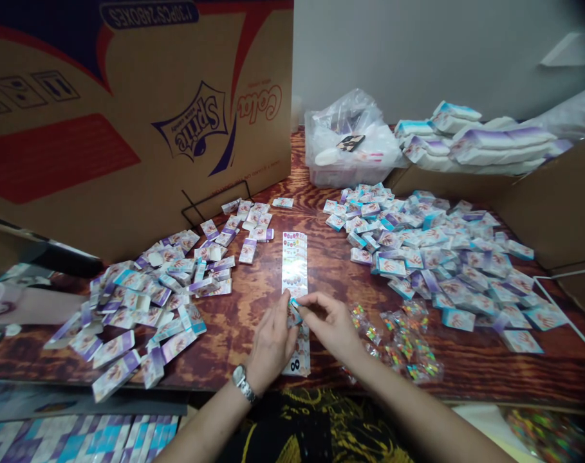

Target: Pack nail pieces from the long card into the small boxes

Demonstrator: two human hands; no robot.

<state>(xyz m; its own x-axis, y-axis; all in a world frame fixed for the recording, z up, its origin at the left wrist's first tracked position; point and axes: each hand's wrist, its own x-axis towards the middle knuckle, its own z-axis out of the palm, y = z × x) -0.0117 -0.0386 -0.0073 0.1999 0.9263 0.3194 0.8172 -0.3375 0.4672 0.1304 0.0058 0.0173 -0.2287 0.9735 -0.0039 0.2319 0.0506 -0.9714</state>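
Observation:
Both of my hands meet over a long printed strip, which looks like a stack of sticker sheets, near the front of the table. My left hand, with a watch on its wrist, is closed around a small blue-and-white box. At the upper end of that box, the thumb and fingers of my right hand pinch it. My fingers cover much of the box. Beside my right wrist lie small clear bags of colourful pieces. To the left spreads a pile of small purple, blue and white boxes, some with flaps raised.
A larger heap of similar boxes covers the right side. Behind stands a clear plastic bin with bags in it. A big cardboard carton walls off the back left. Wrapped packs lie in a carton at the back right.

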